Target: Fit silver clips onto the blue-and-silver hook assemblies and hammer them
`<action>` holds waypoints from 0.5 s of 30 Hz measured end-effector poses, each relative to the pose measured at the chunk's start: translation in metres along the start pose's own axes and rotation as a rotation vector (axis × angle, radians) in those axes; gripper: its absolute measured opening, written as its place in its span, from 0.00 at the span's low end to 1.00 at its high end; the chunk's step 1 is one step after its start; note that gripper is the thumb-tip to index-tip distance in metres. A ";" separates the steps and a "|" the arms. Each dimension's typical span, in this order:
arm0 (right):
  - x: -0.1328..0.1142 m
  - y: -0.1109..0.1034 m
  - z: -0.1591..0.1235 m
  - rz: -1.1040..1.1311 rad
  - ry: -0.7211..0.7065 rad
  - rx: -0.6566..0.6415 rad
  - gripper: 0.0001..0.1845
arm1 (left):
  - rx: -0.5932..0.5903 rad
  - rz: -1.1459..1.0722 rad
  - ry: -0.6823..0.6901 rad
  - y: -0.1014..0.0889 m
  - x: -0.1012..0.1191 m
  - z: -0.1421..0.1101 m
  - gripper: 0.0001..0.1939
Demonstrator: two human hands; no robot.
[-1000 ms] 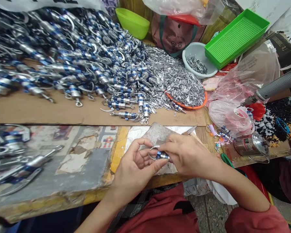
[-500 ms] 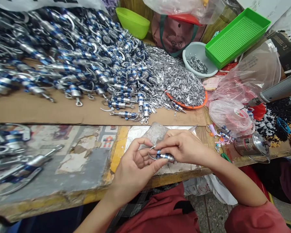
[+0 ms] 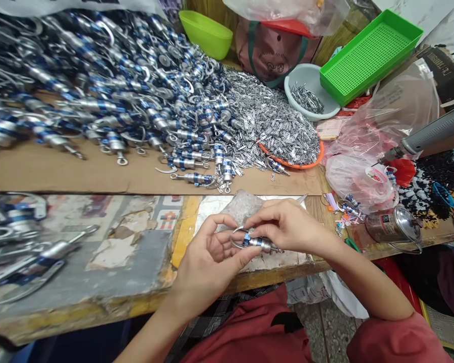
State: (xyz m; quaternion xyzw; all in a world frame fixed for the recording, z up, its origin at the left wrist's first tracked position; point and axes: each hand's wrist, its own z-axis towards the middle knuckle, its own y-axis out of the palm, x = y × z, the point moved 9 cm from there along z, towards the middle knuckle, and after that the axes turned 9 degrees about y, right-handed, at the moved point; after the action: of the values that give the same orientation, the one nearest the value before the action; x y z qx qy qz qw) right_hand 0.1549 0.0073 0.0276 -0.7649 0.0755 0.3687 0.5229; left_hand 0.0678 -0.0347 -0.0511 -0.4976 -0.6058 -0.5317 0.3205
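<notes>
My left hand [image 3: 208,262] and my right hand [image 3: 287,224] meet over the near table edge, both pinched on one small silver and blue metal clip [image 3: 258,243] with a wire ring at its left end. Left thumb and fingers close round the ring end; right fingertips grip the barrel from above. Under the hands lies a grey stone-like block [image 3: 241,205]. A large heap of the same silver and blue clips [image 3: 117,85] covers the far left of the table.
Small silver plates [image 3: 276,126] pile on an orange tray. Behind stand a lime bowl [image 3: 206,34], a pale bowl of pins [image 3: 310,96] and a green mesh tray [image 3: 366,53]. A grey power tool [image 3: 427,136], plastic bags and a metal can [image 3: 391,227] sit right. More clips [image 3: 18,242] lie near left.
My right hand has lifted and shifted slightly back, uncovering more of the clip's barrel and its right tip. The left hand stays nearly still.
</notes>
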 end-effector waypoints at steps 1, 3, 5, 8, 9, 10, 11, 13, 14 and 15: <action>-0.001 0.000 0.001 -0.004 0.000 0.028 0.07 | -0.002 0.001 0.003 0.000 0.000 0.000 0.26; -0.004 -0.001 0.000 0.028 -0.015 0.085 0.05 | -0.010 -0.007 0.013 0.001 -0.001 0.000 0.26; -0.004 -0.010 -0.009 0.099 -0.052 0.186 0.04 | -0.013 -0.017 0.025 0.001 0.000 0.000 0.25; 0.024 -0.041 -0.043 0.150 0.023 0.492 0.06 | 0.003 -0.022 0.016 0.000 0.000 -0.001 0.25; 0.041 -0.049 -0.057 0.112 0.109 0.580 0.06 | 0.007 -0.019 0.002 0.000 0.000 -0.001 0.26; 0.061 -0.053 -0.071 0.034 0.211 0.628 0.08 | 0.010 -0.016 -0.010 0.000 -0.001 -0.001 0.26; 0.080 -0.051 -0.081 -0.085 0.316 0.596 0.13 | 0.011 -0.015 -0.019 0.000 -0.001 -0.001 0.26; 0.112 -0.038 -0.094 -0.310 0.443 0.452 0.20 | 0.011 -0.019 -0.023 0.001 0.000 0.000 0.27; 0.123 -0.033 -0.099 -0.382 0.482 0.396 0.20 | 0.014 -0.021 -0.020 0.000 0.000 0.000 0.27; 0.130 -0.028 -0.102 -0.417 0.496 0.362 0.18 | 0.019 -0.020 -0.017 -0.001 0.000 0.000 0.27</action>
State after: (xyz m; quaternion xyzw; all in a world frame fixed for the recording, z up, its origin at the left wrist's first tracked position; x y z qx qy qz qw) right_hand 0.3112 -0.0328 -0.0164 -0.7250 0.1066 0.0385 0.6793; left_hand 0.0672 -0.0348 -0.0509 -0.4927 -0.6185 -0.5250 0.3147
